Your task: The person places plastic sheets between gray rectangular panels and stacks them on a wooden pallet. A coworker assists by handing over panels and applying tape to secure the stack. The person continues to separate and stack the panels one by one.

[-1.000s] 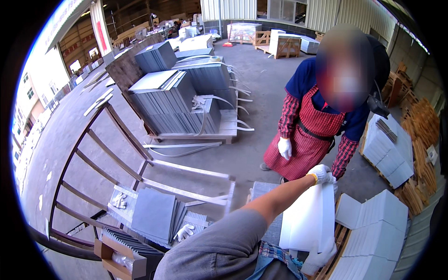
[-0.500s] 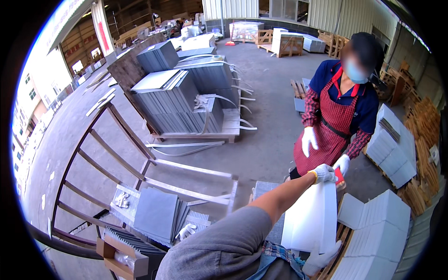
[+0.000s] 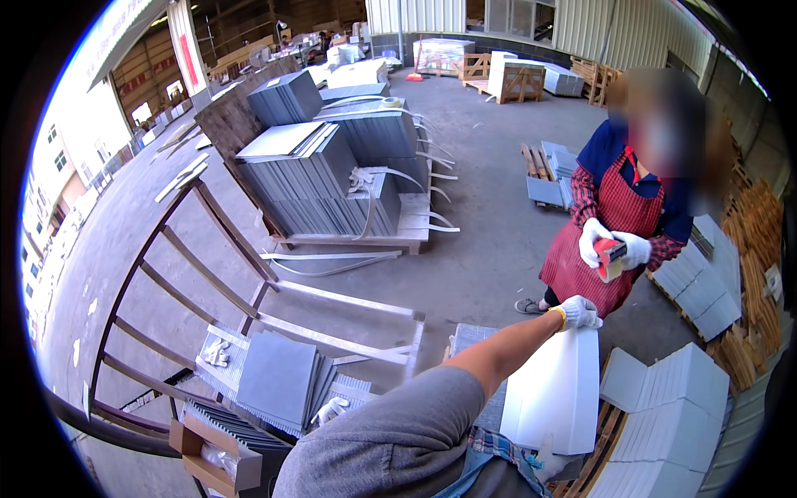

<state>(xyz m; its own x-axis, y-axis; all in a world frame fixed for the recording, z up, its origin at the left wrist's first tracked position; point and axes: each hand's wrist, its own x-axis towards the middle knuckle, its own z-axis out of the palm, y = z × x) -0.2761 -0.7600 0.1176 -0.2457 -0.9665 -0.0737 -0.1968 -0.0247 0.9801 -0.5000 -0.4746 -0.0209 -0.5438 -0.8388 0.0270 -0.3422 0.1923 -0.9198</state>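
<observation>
My left hand point(image 3: 579, 313), in a white knit glove, is closed over the far end of a long white carton point(image 3: 548, 394). My arm stretches across toward it. Beside the carton's near end is my right hand point(image 3: 550, 459), also gloved; its fingers are mostly hidden and I cannot tell what they do. Across from me stands a person point(image 3: 602, 241) in a red checked apron and white gloves. This person holds a red tape dispenser point(image 3: 613, 257) in both hands, just beyond my left hand.
White cartons point(image 3: 668, 423) are stacked on a wooden pallet at right. A metal rack point(image 3: 158, 290) with grey tiles point(image 3: 278, 378) and an open cardboard box point(image 3: 212, 456) is at left. Stacked grey slabs point(image 3: 311, 183) stand on a pallet behind, with loose straps point(image 3: 332, 259) on the floor.
The other person has stepped back slightly, drawing the red tape dispenser away from the carton into both hands. My left hand stays at the carton's far end; my right hand is now more hidden.
</observation>
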